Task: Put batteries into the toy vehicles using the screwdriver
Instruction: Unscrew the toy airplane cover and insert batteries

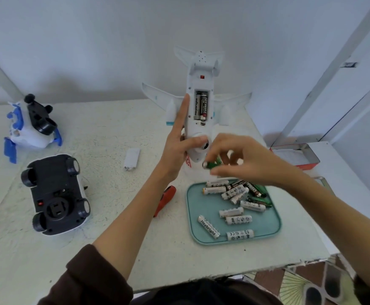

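- A white toy airplane (198, 111) is held belly-up above a white table (104, 133), nose toward the camera and tail toward the far wall, its long axis running away from the viewer.
- Its battery compartment (201, 106) is uncovered, showing two cells lying lengthwise along the fuselage; one reads "Heybright", the other "EVEREADY".
- The left hand (180, 142) steadies the airplane from its left side, index finger stretched straight up along the body and thumb laid across the nose end.
- The right hand (243, 157) pinches a green battery (212, 164) between thumb and fingertips, just below the airplane's nose and above the tray; the battery lies roughly crosswise, its metal end pointing left.
- A teal tray (276, 225) near the front edge of the table holds loose batteries (234, 203), mostly white; one lying diagonally is plainly marked "Heybright", and a dark one reads "EVEREADY".
- A red-handled screwdriver (165, 199) lies on the table between the left forearm and the tray.
- A small white cover (132, 159) rests on the table left of the airplane.
- At left, a black-bottomed toy car (55, 194) lies wheels-up, with a blue-and-white toy (29, 126) behind it.
- An open red tin (296, 154) sits at right.
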The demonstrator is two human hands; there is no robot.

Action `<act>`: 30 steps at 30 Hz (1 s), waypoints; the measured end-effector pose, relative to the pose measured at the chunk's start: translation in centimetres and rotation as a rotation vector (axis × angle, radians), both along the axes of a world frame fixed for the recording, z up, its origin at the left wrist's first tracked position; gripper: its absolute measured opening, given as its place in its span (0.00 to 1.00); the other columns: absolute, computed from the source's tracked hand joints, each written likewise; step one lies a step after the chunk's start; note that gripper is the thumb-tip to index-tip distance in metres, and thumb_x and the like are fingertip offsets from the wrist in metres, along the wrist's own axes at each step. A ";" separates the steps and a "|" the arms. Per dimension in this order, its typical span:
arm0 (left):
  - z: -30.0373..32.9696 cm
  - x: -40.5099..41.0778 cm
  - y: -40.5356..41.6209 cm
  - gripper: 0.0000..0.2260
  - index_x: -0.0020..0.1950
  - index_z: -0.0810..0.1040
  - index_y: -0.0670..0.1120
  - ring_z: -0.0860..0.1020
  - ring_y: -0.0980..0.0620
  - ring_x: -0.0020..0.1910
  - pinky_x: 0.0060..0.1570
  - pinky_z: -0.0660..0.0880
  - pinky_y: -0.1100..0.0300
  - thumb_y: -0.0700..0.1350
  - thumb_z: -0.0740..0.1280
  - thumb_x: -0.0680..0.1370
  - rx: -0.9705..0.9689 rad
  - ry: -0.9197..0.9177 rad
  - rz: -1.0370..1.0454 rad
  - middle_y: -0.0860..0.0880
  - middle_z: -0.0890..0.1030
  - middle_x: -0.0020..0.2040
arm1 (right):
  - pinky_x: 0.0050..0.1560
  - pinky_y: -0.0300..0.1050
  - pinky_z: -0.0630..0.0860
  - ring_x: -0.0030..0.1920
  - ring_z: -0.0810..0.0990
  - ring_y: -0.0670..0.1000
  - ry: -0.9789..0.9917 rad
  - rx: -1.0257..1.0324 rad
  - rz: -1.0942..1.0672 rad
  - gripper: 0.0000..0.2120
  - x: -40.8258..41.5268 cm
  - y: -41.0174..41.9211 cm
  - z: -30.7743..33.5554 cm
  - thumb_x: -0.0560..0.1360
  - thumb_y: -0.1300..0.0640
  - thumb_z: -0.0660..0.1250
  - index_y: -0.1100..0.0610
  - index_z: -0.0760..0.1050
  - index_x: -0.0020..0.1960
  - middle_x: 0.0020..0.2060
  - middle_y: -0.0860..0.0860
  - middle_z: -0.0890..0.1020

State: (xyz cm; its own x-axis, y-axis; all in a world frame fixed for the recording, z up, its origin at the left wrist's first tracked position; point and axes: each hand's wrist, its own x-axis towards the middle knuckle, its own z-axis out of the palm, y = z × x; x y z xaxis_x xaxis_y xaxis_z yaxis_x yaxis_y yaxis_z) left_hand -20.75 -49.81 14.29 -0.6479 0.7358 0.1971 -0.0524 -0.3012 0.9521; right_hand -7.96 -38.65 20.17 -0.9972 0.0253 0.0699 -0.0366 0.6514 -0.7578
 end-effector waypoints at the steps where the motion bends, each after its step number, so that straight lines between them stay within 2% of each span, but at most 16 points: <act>1: 0.0 0.0 0.0 0.41 0.74 0.53 0.61 0.78 0.56 0.60 0.54 0.77 0.58 0.35 0.67 0.69 -0.002 0.000 -0.001 0.55 0.70 0.68 | 0.38 0.34 0.74 0.36 0.75 0.42 0.029 -0.042 -0.041 0.07 -0.4 0.4 0.9 0.69 0.61 0.72 0.58 0.79 0.46 0.40 0.48 0.78; 3: 0.0 0.1 0.0 0.41 0.75 0.54 0.61 0.78 0.55 0.59 0.52 0.77 0.60 0.34 0.67 0.69 -0.002 0.001 -0.005 0.53 0.69 0.70 | 0.39 0.37 0.77 0.37 0.78 0.45 0.134 -0.115 -0.137 0.08 -1.6 1.2 2.1 0.70 0.62 0.70 0.58 0.76 0.49 0.40 0.51 0.79; 6: 0.0 0.0 -0.1 0.40 0.75 0.54 0.60 0.78 0.56 0.59 0.52 0.76 0.62 0.35 0.67 0.70 0.001 -0.006 -0.003 0.46 0.68 0.74 | 0.36 0.41 0.77 0.34 0.77 0.48 0.327 -0.257 -0.259 0.11 -3.5 2.0 2.9 0.71 0.67 0.69 0.56 0.73 0.49 0.37 0.53 0.76; 10: 0.0 -0.1 -0.1 0.40 0.75 0.55 0.60 0.79 0.58 0.57 0.50 0.76 0.63 0.35 0.67 0.70 -0.007 -0.007 -0.002 0.49 0.70 0.71 | 0.34 0.39 0.75 0.32 0.77 0.49 0.424 -0.307 -0.396 0.10 -5.9 2.0 2.9 0.70 0.67 0.70 0.59 0.73 0.47 0.33 0.53 0.77; 13: -0.1 -0.1 -0.1 0.40 0.75 0.55 0.60 0.79 0.58 0.57 0.50 0.76 0.64 0.36 0.67 0.70 -0.016 -0.001 -0.001 0.49 0.71 0.70 | 0.36 0.36 0.74 0.34 0.76 0.47 0.451 -0.252 -0.442 0.10 -7.4 1.3 2.3 0.68 0.65 0.73 0.55 0.73 0.42 0.34 0.54 0.78; 16: -0.1 -0.2 -0.1 0.39 0.73 0.57 0.63 0.79 0.56 0.57 0.50 0.76 0.63 0.36 0.68 0.70 -0.016 -0.010 0.004 0.48 0.72 0.70 | 0.37 0.31 0.71 0.33 0.72 0.40 0.498 -0.146 -0.498 0.10 -8.3 1.1 1.3 0.67 0.63 0.73 0.54 0.72 0.38 0.32 0.45 0.76; 18: -0.1 -0.1 0.0 0.39 0.73 0.57 0.64 0.79 0.55 0.57 0.50 0.76 0.63 0.36 0.68 0.70 -0.022 -0.008 0.008 0.51 0.73 0.69 | 0.37 0.32 0.69 0.34 0.71 0.41 0.525 -0.068 -0.517 0.09 -8.6 1.1 0.7 0.66 0.62 0.73 0.56 0.73 0.39 0.34 0.43 0.75; 20: -0.2 -0.1 0.0 0.39 0.73 0.57 0.63 0.79 0.55 0.57 0.50 0.76 0.63 0.36 0.67 0.70 -0.015 -0.012 0.009 0.52 0.73 0.69 | 0.38 0.34 0.68 0.37 0.69 0.43 0.568 0.008 -0.523 0.08 -8.9 1.3 0.1 0.66 0.61 0.74 0.58 0.74 0.39 0.36 0.46 0.73; 24: -0.2 -0.1 0.0 0.39 0.74 0.57 0.62 0.79 0.55 0.58 0.50 0.76 0.63 0.35 0.67 0.71 -0.009 -0.022 0.006 0.50 0.72 0.71 | 0.38 0.31 0.65 0.40 0.68 0.44 0.624 0.105 -0.505 0.09 -9.2 1.7 -0.8 0.67 0.57 0.72 0.62 0.77 0.41 0.38 0.45 0.70; 27: -0.1 -0.2 0.1 0.39 0.73 0.57 0.62 0.79 0.54 0.57 0.50 0.76 0.63 0.35 0.67 0.70 -0.015 -0.023 0.012 0.53 0.73 0.69 | 0.37 0.32 0.66 0.41 0.70 0.49 0.678 0.254 -0.486 0.11 -9.3 1.8 -1.6 0.68 0.57 0.72 0.63 0.79 0.45 0.39 0.52 0.72; 30: 0.0 -0.1 0.1 0.38 0.72 0.58 0.63 0.80 0.54 0.57 0.50 0.76 0.62 0.35 0.67 0.70 -0.013 -0.038 0.017 0.51 0.73 0.69 | 0.43 0.30 0.65 0.42 0.69 0.50 0.737 0.326 -0.469 0.13 -9.3 1.8 -2.3 0.68 0.61 0.72 0.65 0.79 0.51 0.38 0.58 0.74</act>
